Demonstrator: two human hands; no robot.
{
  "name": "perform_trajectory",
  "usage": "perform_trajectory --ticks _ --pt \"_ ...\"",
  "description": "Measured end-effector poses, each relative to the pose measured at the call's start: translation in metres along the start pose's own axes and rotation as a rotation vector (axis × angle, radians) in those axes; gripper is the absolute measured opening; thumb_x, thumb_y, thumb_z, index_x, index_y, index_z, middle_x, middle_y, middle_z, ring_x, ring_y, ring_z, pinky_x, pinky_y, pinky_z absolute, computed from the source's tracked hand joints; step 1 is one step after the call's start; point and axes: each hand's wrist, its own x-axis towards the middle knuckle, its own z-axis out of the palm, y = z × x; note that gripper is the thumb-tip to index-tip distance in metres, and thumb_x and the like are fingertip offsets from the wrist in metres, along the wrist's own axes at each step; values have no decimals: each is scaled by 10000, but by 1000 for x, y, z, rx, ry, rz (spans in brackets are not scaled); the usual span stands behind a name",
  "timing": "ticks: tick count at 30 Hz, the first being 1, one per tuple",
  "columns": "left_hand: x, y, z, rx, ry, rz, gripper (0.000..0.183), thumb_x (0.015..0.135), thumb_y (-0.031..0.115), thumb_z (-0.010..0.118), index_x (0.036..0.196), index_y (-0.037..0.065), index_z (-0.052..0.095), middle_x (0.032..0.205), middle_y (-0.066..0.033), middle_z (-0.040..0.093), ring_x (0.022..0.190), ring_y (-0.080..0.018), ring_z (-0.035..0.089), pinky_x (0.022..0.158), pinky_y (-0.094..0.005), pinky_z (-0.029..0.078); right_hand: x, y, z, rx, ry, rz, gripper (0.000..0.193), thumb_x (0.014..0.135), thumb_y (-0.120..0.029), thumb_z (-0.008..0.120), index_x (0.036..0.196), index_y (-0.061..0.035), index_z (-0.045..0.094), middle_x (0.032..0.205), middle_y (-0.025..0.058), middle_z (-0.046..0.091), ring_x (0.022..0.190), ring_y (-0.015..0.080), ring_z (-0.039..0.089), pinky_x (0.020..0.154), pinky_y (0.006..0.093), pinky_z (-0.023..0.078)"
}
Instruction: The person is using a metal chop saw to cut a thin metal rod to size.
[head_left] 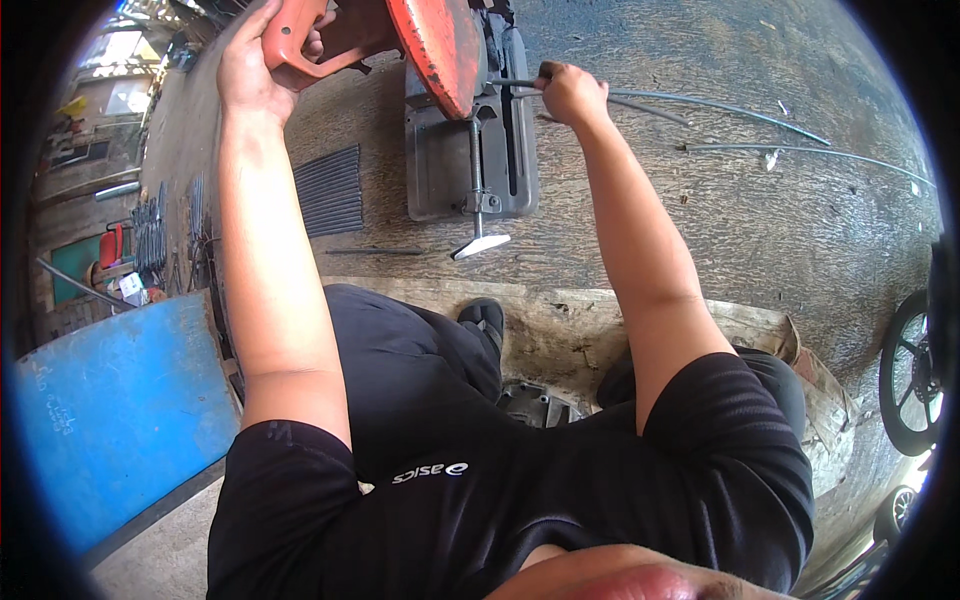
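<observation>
Rod (515, 84) is at the right edge of the saw base (430, 195), left end hidden under the guard (440, 50). R hand (577, 95), just right of base, has fingers closed on it, prob. to keep it lined up; can't tell if more than one's in the grip. Rod looks thin, dark grey, approx. straight. L hand (250, 80), beyond base's far left, wraps the orange handle (290, 40), presumably for control of the saw head. Clamp screw (477, 155) w/ T-handle overhangs base's near edge, prob. for easy reach. Short rods (330, 190) lie in a row left of base; another long rod (790, 148) lies well right.
</observation>
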Motion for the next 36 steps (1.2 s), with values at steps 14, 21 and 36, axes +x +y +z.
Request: perform_trajectory --ticks 14,21,36 --pt "10 0 -14 -110 -151 -4 486 940 352 425 1242 -18 520 1031 -180 616 850 -238 621 780 -404 517 9 -28 -16 -87 -33 -69 299 849 -262 485 1074 -203 672 1044 127 679 1026 296 630 1009 488 347" --pt "17 -3 -25 -137 -161 -41 474 962 281 434 1240 -100 480 1090 -291 591 855 -253 612 775 -349 506 8 -27 -14 -118 -20 -100 323 828 -224 466 1078 -210 670 1043 129 679 1018 291 635 1003 492 358" --pt "8 2 -8 -150 -78 -11 489 950 284 462 1238 -111 466 1090 -322 560 840 -274 595 789 -370 506 8 -29 -18 -125 -13 -125 310 800 -198 481 1049 -221 664 1008 91 693 978 259 653 962 460 380"
